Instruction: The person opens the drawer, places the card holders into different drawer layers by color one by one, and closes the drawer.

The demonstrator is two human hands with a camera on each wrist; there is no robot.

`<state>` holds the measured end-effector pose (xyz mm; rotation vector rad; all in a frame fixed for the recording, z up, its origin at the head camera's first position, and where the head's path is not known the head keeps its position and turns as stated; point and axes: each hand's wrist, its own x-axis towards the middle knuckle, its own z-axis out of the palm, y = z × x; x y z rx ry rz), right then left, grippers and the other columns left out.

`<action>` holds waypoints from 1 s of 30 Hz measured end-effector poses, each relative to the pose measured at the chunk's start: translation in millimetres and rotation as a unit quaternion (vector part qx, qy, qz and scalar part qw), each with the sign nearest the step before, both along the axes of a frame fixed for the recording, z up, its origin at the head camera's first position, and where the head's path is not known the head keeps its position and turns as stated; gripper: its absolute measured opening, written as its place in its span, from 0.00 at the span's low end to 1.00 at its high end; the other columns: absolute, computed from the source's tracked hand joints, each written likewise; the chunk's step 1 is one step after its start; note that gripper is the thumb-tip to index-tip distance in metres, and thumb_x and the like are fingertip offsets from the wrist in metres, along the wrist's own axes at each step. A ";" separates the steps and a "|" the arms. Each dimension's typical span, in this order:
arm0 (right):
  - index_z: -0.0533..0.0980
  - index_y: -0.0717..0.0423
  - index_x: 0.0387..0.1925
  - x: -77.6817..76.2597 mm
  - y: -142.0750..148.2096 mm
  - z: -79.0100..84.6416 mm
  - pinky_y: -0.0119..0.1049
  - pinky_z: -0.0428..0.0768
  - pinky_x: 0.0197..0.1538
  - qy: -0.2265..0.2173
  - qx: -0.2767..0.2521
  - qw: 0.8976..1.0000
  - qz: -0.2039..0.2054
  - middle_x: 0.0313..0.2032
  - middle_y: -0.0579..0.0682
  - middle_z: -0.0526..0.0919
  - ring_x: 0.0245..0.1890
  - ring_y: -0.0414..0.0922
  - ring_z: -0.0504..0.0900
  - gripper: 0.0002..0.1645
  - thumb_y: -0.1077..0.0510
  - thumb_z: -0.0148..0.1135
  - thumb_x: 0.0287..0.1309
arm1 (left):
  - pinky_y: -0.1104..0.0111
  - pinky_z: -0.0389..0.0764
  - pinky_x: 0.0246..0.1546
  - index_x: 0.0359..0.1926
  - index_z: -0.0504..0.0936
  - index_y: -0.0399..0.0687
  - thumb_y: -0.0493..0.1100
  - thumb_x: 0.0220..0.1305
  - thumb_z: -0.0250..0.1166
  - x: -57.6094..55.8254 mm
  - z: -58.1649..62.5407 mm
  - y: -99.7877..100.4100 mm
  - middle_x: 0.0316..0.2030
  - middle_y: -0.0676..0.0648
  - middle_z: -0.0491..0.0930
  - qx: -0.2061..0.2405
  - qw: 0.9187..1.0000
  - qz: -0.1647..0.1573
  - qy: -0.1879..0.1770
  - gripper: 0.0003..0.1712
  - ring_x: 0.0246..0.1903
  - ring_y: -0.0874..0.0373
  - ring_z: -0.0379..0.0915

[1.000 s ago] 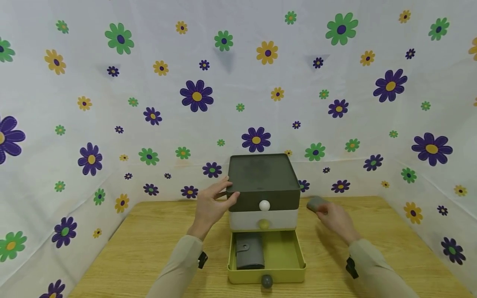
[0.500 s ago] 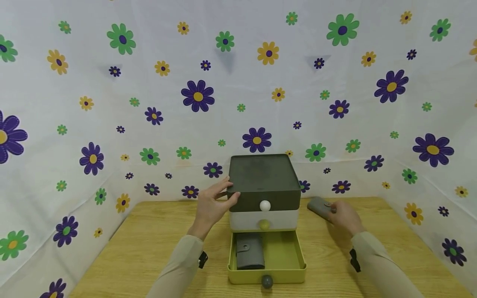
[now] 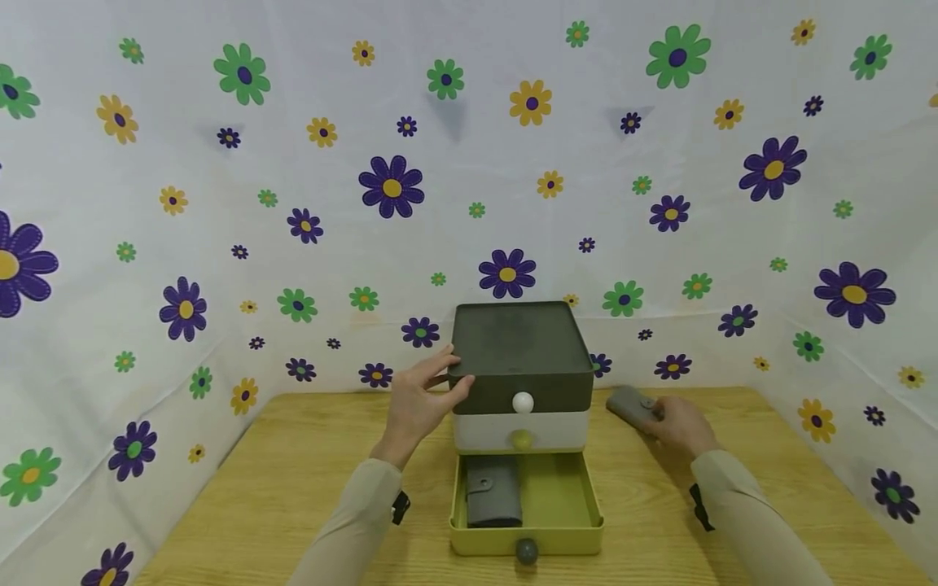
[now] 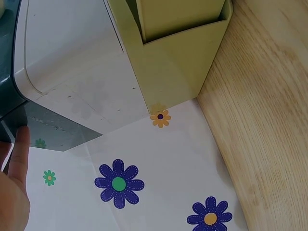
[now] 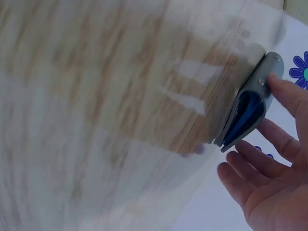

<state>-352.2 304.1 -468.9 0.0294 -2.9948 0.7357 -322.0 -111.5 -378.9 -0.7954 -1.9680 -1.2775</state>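
In the head view, my left hand (image 3: 416,407) rests at the front left corner of the dark green top drawer (image 3: 542,395), thumb on its front and fingers along its side. In the left wrist view, a straight finger (image 4: 20,154) touches the dark side wall. My right hand (image 3: 681,427) pinches the near end of a folded grey wallet (image 3: 628,407) on the table, right of the drawer box. The right wrist view shows the thumb by the snap of this wallet (image 5: 262,89), with dark blue inside its fold. A second grey wallet (image 3: 493,492) lies inside the pulled-out yellow-green bottom drawer (image 3: 528,540).
The white middle drawer (image 3: 476,431) is pushed in. A round grey knob (image 3: 527,551) sticks out from the bottom drawer toward the table's front. Behind the wooden table (image 3: 315,464) hangs a white flowered cloth (image 3: 315,268), which also encloses both sides.
My right hand has drawn back slightly right along the wallet, uncovering more of it and its snap. The wallet, drawers and left hand stay about where they were.
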 end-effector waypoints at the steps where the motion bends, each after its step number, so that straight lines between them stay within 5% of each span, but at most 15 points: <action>1: 0.76 0.73 0.46 0.0 -0.4 -0.7 0.50 0.79 0.43 -0.005 -0.007 1.000 -0.003 0.42 0.65 0.82 0.37 0.52 0.79 0.28 0.50 0.67 0.58 | 0.51 0.84 0.39 0.44 0.84 0.27 0.29 0.51 0.73 -2.3 -1.7 -0.2 0.53 0.28 0.78 0.000 1.000 0.000 0.001 0.17 0.51 0.37 0.79; 8: 0.72 0.69 0.42 2.1 -3.2 -5.1 0.39 0.74 0.35 -0.025 -0.016 0.999 -0.013 0.37 0.61 0.79 0.33 0.49 0.74 0.29 0.48 0.70 0.54 | 0.54 0.85 0.40 0.45 0.85 0.33 0.33 0.51 0.75 -24.0 -20.0 -5.0 0.55 0.34 0.79 0.003 1.000 -0.001 -0.003 0.18 0.52 0.40 0.80; 22: 0.73 0.61 0.30 12.8 -9.4 -1.6 0.35 0.69 0.30 -0.035 -0.036 0.999 -0.004 0.30 0.52 0.77 0.29 0.46 0.72 0.24 0.48 0.75 0.46 | 0.64 0.85 0.38 0.46 0.86 0.38 0.39 0.54 0.74 -26.1 -23.0 -9.7 0.55 0.38 0.80 -0.010 1.000 0.001 0.024 0.17 0.51 0.44 0.81; 30: 0.73 0.61 0.32 21.0 -9.1 2.0 0.35 0.73 0.31 0.000 -0.066 0.998 0.010 0.33 0.55 0.79 0.31 0.47 0.74 0.25 0.47 0.76 0.44 | 0.61 0.85 0.39 0.46 0.86 0.38 0.37 0.52 0.76 -26.6 -21.0 -7.3 0.55 0.38 0.80 -0.002 1.000 0.006 0.002 0.18 0.52 0.45 0.81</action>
